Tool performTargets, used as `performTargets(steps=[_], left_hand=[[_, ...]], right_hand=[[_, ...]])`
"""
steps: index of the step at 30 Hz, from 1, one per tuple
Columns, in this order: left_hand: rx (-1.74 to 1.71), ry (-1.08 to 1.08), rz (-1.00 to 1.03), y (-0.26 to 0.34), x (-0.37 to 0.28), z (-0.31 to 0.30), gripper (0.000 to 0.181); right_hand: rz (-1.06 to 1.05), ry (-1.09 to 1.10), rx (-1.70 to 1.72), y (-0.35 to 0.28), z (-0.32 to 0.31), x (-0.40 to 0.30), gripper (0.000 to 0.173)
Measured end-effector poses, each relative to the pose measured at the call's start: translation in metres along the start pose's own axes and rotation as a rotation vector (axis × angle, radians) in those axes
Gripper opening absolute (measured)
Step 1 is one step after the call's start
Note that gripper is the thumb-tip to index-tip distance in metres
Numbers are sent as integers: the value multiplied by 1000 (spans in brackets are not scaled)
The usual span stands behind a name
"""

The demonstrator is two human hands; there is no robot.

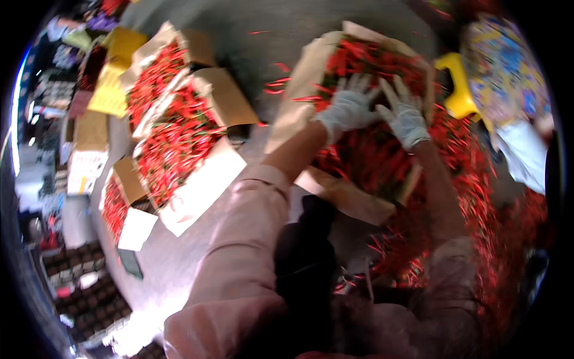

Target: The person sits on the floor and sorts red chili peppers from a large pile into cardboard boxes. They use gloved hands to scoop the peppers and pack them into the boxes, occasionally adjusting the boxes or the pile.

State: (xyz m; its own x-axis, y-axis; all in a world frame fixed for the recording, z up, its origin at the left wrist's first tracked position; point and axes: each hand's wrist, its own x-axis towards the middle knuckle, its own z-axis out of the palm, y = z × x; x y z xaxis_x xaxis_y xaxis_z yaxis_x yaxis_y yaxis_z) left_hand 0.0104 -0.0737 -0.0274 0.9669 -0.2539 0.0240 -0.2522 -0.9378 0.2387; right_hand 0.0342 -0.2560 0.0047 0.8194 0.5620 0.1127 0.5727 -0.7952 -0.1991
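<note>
Red chili peppers (372, 152) fill an open cardboard box (309, 67) in front of me, its flaps folded outward. My left hand (347, 110), in a pale thin glove, lies on the chilies in the box with fingers spread. Close beside it, my right hand (406, 116), gloved the same way, also rests over the chilies with its fingers apart. Neither hand appears to grip anything, though blur hides the exact contact at the fingertips. A few chilies (309, 98) lie across the box's left flap.
More open boxes of red chilies (179, 139) stand to the left. Loose chilies (471, 179) are heaped on the floor at right. A person in patterned clothing (506, 67) is at the upper right, near a yellow plastic object (459, 87). Stacked goods (85, 287) line the far left.
</note>
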Motion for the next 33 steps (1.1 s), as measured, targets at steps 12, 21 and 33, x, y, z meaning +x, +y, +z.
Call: performTargets(steps=[12, 21, 33], left_hand=[[107, -160, 6, 57, -110, -43, 81], [196, 126, 322, 93, -50, -60, 66], [314, -209, 104, 67, -34, -11, 72]], right_hand=[[352, 179, 327, -14, -157, -289, 49], [426, 64, 326, 8, -130, -322, 46], [525, -11, 325, 17, -134, -348, 47]])
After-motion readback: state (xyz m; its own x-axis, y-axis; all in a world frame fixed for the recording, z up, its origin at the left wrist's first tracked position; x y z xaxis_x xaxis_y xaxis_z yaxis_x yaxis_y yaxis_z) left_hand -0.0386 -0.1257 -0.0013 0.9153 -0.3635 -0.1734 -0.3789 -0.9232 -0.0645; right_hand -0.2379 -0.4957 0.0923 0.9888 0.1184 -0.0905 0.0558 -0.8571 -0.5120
